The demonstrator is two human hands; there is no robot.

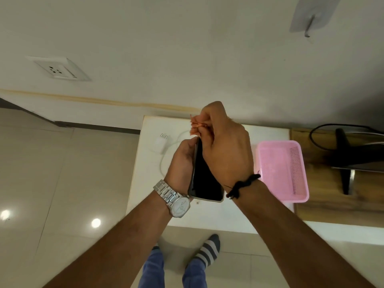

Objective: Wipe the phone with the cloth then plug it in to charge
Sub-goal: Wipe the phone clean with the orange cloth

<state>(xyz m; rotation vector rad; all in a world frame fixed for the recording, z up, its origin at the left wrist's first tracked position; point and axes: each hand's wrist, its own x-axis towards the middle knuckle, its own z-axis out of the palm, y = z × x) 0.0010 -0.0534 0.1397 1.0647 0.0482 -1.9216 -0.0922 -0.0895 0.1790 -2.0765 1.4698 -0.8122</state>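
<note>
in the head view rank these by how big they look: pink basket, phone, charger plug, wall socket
1. pink basket, largest.
2. phone, though held nearer the camera and partly covered by the right hand.
3. wall socket.
4. white charger plug, smallest.
The socket sits farther off on the wall, so 3 and 4 are unsure.

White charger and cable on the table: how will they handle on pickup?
The charger looks like a small rigid block, probably light and easy to pinch. Its cable lies in loose curves, so likely floppy and will trail. Prongs point up toward the wall, so it lies flat, unlikely to roll.
</note>
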